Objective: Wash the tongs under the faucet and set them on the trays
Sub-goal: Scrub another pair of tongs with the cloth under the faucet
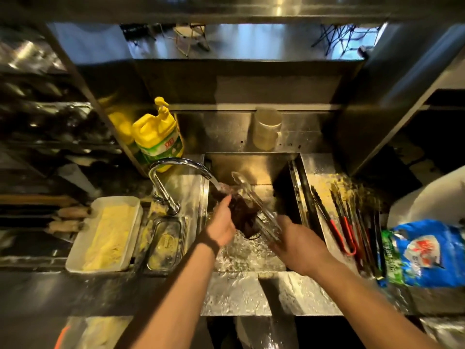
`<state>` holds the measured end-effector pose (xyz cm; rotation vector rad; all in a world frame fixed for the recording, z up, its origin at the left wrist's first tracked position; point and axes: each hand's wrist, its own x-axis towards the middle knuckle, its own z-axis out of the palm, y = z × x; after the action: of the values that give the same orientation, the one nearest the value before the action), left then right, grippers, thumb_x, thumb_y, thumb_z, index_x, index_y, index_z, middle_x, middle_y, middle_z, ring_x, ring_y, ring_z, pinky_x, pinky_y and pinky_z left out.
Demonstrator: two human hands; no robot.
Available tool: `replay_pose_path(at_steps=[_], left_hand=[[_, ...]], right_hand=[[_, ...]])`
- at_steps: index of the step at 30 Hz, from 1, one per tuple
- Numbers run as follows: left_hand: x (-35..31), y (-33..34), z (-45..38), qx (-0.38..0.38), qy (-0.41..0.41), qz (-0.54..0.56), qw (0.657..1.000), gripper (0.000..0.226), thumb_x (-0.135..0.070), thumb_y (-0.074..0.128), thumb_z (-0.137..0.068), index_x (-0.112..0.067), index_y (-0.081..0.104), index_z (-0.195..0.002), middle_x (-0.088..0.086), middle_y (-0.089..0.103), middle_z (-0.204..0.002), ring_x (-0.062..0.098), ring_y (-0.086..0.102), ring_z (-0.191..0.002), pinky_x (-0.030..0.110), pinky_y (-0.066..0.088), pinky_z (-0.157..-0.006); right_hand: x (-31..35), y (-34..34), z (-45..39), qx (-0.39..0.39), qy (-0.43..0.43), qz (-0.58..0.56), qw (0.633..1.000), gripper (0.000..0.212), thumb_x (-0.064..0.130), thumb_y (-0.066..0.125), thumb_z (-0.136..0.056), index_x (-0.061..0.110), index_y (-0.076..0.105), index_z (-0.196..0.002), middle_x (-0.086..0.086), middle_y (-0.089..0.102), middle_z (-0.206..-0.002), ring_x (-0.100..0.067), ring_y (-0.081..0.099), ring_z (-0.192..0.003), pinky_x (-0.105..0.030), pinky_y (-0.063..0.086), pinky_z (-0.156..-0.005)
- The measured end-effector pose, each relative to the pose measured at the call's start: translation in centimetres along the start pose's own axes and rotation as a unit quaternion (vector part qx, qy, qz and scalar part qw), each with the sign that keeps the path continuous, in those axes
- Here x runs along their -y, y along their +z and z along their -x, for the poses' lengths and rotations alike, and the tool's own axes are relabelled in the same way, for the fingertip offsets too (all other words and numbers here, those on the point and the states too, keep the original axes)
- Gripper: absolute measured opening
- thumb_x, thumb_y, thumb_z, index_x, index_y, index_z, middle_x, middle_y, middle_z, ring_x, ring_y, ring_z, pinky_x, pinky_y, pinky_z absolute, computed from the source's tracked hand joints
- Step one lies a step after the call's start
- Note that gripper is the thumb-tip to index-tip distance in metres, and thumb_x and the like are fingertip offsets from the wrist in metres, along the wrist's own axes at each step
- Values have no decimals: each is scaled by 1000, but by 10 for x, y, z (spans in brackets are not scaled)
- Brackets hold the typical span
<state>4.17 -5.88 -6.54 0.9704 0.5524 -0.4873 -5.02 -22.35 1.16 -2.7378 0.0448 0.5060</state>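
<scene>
A: Step? Washing. Right hand [298, 244] grips the handle end of the long bare-steel tongs [254, 200], mid-frame over the steel sink basin [251, 162], tips pointing up-frame beside the stream from the curved chrome faucet [176, 170].

B: Left hand [221, 226]?

A: Curled round a dark wad [242, 212], a scrubber or cloth I'd guess, held against the tongs under the water.

B: Next?

A: Likely rinse, then carry right to the wet metal tray [319, 170], where the red-handled tongs [339, 230] lie among darker ones.

B: Unclear?

A: Blur; right fingers hidden under the hand, wad's material unreadable, tray's near end covered by a blue bag [425, 253].
</scene>
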Motion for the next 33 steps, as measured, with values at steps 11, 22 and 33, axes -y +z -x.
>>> replay_pose_path(at_steps=[11,22,33], left_hand=[[-18,-15,-26,-121,-35,-57,990,22,-20,65,-95,-7,63,-78,15,67,-78,27,65,-68,38,56,-69],[-25,18,-30,-109,-20,-13,994,20,-21,52,-101,-6,57,-89,13,65,-75,29,68,-70,46,61,-72],[-18,11,-35,-159,-14,-18,987,21,-17,51,-102,-6,60,-87,15,64,-92,27,63,-70,38,56,-62]], right_hand=[[12,-8,-1,172,55,-255,950,17,1,54,-85,12,61,-96,-4,58,-59,-6,53,-33,-18,39,-34],[21,-10,-10,83,63,-184,977,10,9,53,-83,12,62,-82,-4,62,-64,-15,58,-46,-24,46,-40],[21,-8,-18,96,61,-176,978,17,7,53,-82,16,54,-68,-1,60,-59,-6,53,-29,-17,38,-31]])
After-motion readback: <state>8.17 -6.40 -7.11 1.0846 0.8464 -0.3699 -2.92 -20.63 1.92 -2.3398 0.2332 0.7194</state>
